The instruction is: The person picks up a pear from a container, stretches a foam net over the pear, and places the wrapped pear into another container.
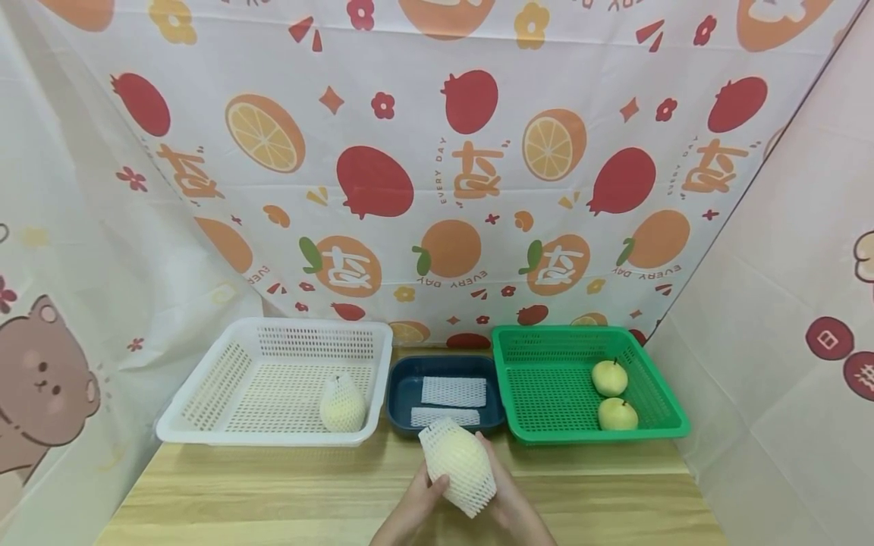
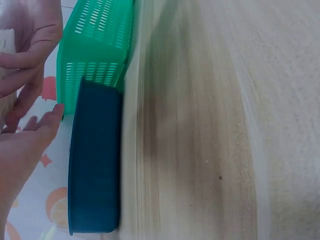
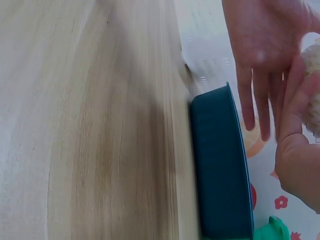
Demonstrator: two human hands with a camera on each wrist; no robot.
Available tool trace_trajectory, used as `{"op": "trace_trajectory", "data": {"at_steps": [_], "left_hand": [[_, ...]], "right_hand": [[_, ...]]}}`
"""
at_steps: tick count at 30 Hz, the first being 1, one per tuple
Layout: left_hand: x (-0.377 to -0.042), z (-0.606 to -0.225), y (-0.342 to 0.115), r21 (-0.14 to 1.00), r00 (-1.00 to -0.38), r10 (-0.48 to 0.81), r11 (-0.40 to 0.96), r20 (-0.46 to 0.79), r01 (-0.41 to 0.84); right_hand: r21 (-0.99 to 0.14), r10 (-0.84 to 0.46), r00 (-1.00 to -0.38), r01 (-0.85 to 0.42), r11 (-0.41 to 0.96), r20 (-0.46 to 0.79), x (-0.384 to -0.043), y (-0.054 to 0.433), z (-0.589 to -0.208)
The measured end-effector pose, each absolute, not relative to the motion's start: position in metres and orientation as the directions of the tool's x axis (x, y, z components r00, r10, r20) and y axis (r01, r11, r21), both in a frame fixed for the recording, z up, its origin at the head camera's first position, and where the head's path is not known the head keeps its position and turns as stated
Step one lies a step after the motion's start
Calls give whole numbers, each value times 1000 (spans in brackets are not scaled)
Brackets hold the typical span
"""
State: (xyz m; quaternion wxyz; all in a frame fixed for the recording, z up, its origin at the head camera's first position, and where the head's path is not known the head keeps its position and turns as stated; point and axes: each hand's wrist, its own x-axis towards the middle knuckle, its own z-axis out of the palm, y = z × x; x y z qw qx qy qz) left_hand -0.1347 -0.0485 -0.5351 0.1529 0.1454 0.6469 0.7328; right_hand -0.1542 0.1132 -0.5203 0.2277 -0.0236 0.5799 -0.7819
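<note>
Netted pear (image 1: 460, 464) is between your two hands above the table (image 1: 273, 493); your left hand (image 1: 422, 497) grips it, thumb in front, and your right hand (image 1: 504, 489) holds the other side. Beyond, the blue tray (image 1: 407, 388) has two foam nets (image 1: 454, 391). Two bare pears (image 1: 609, 378) in the green basket (image 1: 549, 394) seem left to wrap; one wrapped pear (image 1: 343, 408) in the white basket (image 1: 273, 394) looks finished.

- My left hand (image 1: 427, 490) is bare, with slim fingers (image 3: 260, 97) ending in rounded tips.
- My right hand (image 1: 498, 472) is bare too, its skin finely creased.
- My left forearm (image 1: 399, 522) and right forearm (image 1: 527, 523), both bare, look slender and smooth at the near edge.
- My nails are too blurred to describe.
</note>
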Motion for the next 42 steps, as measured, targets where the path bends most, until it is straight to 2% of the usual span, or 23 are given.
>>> {"op": "trace_trajectory", "data": {"at_steps": [7,15,20,25,30,34,42], "left_hand": [[-133,-538,-49,969,-899,436,-236,40,-72],[-132,-536,-45,965,-959,275,-262,72,-2],[-131,-533,-47,960,-984,179,-277,11,-40],[-132,-528,-50,909,-997,60,-409,-57,-76],[-136,-522,-59,833,-998,-70,-553,-9,31],[-139,-515,-73,809,-989,-141,-577,34,110],[-144,-512,-106,769,-981,-160,-613,107,184]], "right_hand": [[-900,-422,-879,350,-259,-220,-153,110,-518],[-887,-378,-902,338,-314,-210,-154,108,-526],[-909,-332,-910,338,-242,-250,-159,102,-528],[-919,-289,-917,339,-201,-275,-170,92,-528],[-911,-268,-925,336,-241,-270,-180,77,-529],[-919,-252,-934,314,-241,-253,-184,62,-531],[-920,-286,-939,273,-281,-192,-188,25,-537]]}}
